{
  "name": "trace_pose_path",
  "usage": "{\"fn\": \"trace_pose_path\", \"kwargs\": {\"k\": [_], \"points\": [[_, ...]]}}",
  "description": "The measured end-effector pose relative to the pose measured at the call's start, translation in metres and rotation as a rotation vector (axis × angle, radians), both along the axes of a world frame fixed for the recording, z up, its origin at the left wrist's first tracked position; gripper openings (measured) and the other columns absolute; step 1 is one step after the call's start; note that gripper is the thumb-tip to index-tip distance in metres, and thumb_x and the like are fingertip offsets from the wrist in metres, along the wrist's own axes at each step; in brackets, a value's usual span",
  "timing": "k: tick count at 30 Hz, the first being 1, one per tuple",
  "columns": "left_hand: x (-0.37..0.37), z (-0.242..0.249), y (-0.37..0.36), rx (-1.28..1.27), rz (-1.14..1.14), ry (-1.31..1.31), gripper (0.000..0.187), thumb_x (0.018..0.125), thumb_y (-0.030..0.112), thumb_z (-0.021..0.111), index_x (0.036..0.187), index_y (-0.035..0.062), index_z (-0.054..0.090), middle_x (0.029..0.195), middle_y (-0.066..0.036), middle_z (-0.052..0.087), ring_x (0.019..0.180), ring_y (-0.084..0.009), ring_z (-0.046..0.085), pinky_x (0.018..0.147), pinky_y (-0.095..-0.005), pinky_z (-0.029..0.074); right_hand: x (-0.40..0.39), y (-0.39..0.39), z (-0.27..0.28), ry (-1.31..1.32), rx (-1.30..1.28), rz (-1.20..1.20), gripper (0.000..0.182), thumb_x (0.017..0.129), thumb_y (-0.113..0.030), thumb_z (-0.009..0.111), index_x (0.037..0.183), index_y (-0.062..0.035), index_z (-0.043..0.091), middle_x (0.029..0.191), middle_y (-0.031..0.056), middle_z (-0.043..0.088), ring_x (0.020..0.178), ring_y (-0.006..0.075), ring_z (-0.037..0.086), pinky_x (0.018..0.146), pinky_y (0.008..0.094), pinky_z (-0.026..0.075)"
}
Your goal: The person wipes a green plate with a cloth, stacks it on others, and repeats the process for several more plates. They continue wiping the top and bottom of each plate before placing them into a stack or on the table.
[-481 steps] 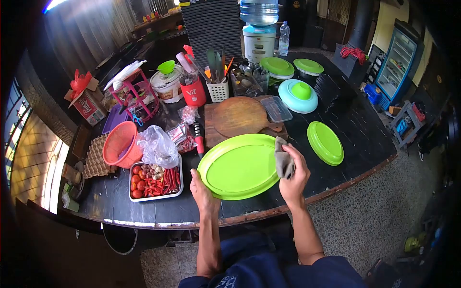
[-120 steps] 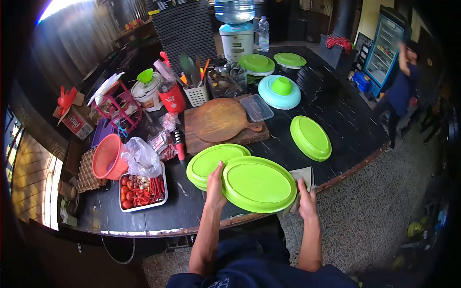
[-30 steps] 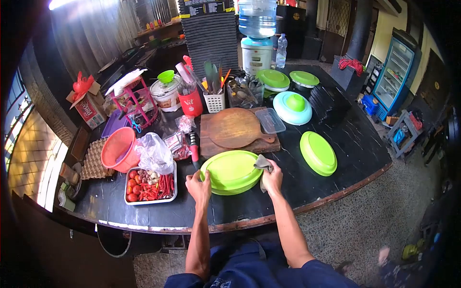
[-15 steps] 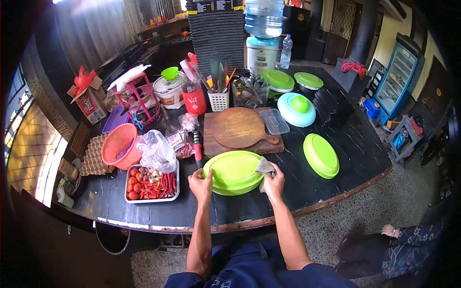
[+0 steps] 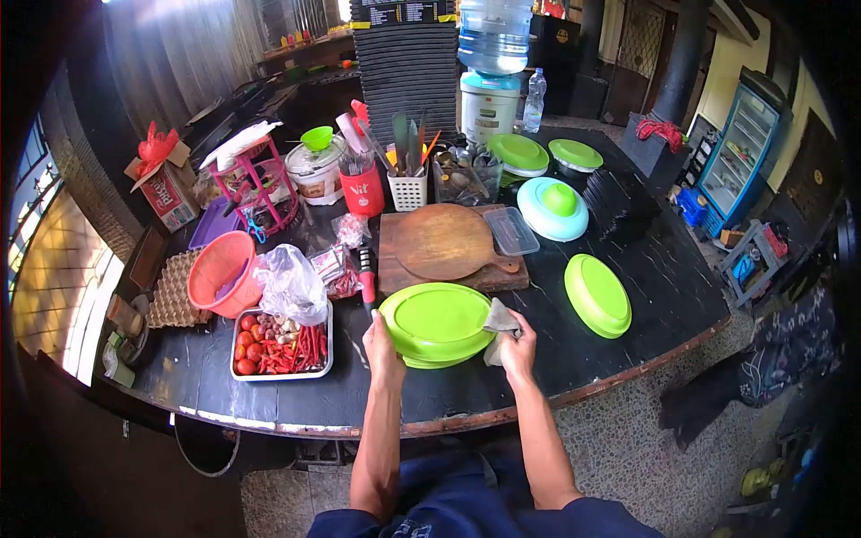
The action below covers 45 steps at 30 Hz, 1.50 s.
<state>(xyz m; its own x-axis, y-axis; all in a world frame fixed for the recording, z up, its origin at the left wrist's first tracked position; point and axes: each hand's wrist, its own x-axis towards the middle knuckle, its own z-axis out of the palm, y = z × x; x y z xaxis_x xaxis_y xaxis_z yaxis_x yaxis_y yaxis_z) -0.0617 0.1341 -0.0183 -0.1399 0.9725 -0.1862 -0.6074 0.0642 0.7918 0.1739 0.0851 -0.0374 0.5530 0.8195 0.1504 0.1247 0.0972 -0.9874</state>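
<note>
A bright green oval plate [image 5: 437,321] sits in front of me, tilted slightly above more green plates [image 5: 435,363] stacked under it. My left hand [image 5: 384,348] is closed on its left rim. In my right hand [image 5: 517,345] is a bunched grey cloth [image 5: 499,328], pressed against the plate's right rim; the cloth hides whether those fingers also grip the plate. Farther right, another green oval plate [image 5: 598,296] lies alone on the black table.
Left of my hands is a tray [image 5: 282,377] of tomatoes, chillies and onions. A wooden board [image 5: 444,240] and a sharpener-like red-and-black tool [image 5: 367,280] lie beyond the plates. Green-lidded dishes [image 5: 518,154] stand farther back. A person [image 5: 762,359] in patterned dark clothes is at right.
The top plate has risen a little and tilted off the stack. My left hand has shifted along its rim. The person at right has moved away from the table.
</note>
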Motion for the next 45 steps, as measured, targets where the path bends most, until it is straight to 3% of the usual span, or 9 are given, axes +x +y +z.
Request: {"fn": "trace_pose_path", "kwargs": {"k": [4,9,11,16,18,26,29,35,45], "points": [[-0.003,0.01,-0.01,0.053,0.019,-0.04,0.047,0.108,0.041,0.05,0.118,-0.0038,0.064,0.113,-0.011,0.072,0.098,-0.0179,0.071,0.087,-0.0339,0.056,0.018,-0.001,-0.001,0.045,0.021,-0.074,0.045,0.082,0.01,0.055,0.124,0.0006,0.066,0.116,0.016,0.072,0.108,0.0245,0.068,0.099,0.0344,0.048],[0.004,0.025,-0.022,0.207,-0.05,-0.089,0.046,0.109,0.037,0.05,0.123,-0.0042,0.063,0.116,-0.011,0.072,0.1,-0.0173,0.07,0.091,-0.0332,0.055,0.005,-0.002,0.042,-0.277,0.118,-0.033,0.045,0.081,0.01,0.061,0.124,-0.0005,0.066,0.114,0.02,0.072,0.109,0.0338,0.068,0.098,0.0405,0.051],[0.006,0.027,-0.025,0.257,-0.062,-0.06,0.046,0.109,0.037,0.049,0.124,-0.0047,0.064,0.117,-0.01,0.072,0.101,-0.0157,0.069,0.091,-0.032,0.054,-0.011,-0.009,0.071,-0.618,0.216,-0.087,0.048,0.076,0.011,0.063,0.122,-0.0026,0.068,0.113,0.0193,0.071,0.11,0.0368,0.065,0.098,0.0434,0.051],[0.012,0.023,-0.034,0.235,-0.221,0.043,0.044,0.11,0.035,0.049,0.126,-0.0033,0.063,0.116,-0.01,0.072,0.098,-0.0156,0.07,0.087,-0.0307,0.057,-0.046,-0.014,0.107,-0.853,0.246,0.189,0.054,0.072,0.01,0.066,0.124,-0.0044,0.067,0.122,0.0137,0.07,0.116,0.0342,0.062,0.1,0.0436,0.048],[0.019,0.023,-0.039,0.239,-0.176,0.032,0.043,0.11,0.035,0.048,0.125,-0.0027,0.063,0.115,-0.011,0.072,0.097,-0.0151,0.07,0.086,-0.0299,0.057,-0.07,-0.019,0.116,-0.843,0.315,0.204,0.057,0.068,0.009,0.059,0.123,-0.003,0.067,0.121,0.0144,0.07,0.114,0.0359,0.061,0.102,0.0458,0.047],[0.012,0.044,-0.052,0.305,-0.155,0.009,0.042,0.111,0.034,0.046,0.123,-0.0018,0.065,0.111,-0.006,0.071,0.094,-0.0095,0.066,0.084,-0.026,0.055,-0.099,-0.038,0.123,-0.864,0.509,0.292,0.046,0.079,-0.002,0.069,0.125,-0.0062,0.067,0.128,0.0093,0.07,0.125,0.0343,0.06,0.101,0.0461,0.042],[0.011,0.045,-0.049,0.256,-0.084,-0.071,0.041,0.109,0.038,0.049,0.109,0.0018,0.067,0.101,-0.005,0.072,0.084,-0.0107,0.068,0.074,-0.0263,0.056,-0.106,-0.052,0.11,-0.928,0.505,0.398,0.043,0.087,-0.007,0.062,0.129,-0.0093,0.067,0.138,0.0049,0.066,0.132,0.0284,0.055,0.103,0.0451,0.039],[-0.005,0.062,-0.04,0.187,0.112,-0.089,0.045,0.108,0.039,0.051,0.111,-0.0027,0.067,0.1,-0.009,0.074,0.083,-0.0143,0.071,0.074,-0.0294,0.058,-0.084,-0.079,0.085,-1.096,0.456,0.472,0.037,0.093,-0.011,0.058,0.128,-0.0135,0.068,0.136,-0.0023,0.067,0.13,0.0203,0.058,0.102,0.04,0.041],[-0.008,0.051,-0.05,0.196,0.099,-0.07,0.046,0.11,0.037,0.047,0.114,-0.0048,0.066,0.103,-0.01,0.074,0.085,-0.015,0.071,0.077,-0.0298,0.058,-0.04,-0.054,0.083,-0.861,0.245,0.046,0.054,0.077,0.01,0.059,0.128,-0.0046,0.066,0.128,0.0105,0.07,0.125,0.034,0.059,0.105,0.0445,0.042]]}}
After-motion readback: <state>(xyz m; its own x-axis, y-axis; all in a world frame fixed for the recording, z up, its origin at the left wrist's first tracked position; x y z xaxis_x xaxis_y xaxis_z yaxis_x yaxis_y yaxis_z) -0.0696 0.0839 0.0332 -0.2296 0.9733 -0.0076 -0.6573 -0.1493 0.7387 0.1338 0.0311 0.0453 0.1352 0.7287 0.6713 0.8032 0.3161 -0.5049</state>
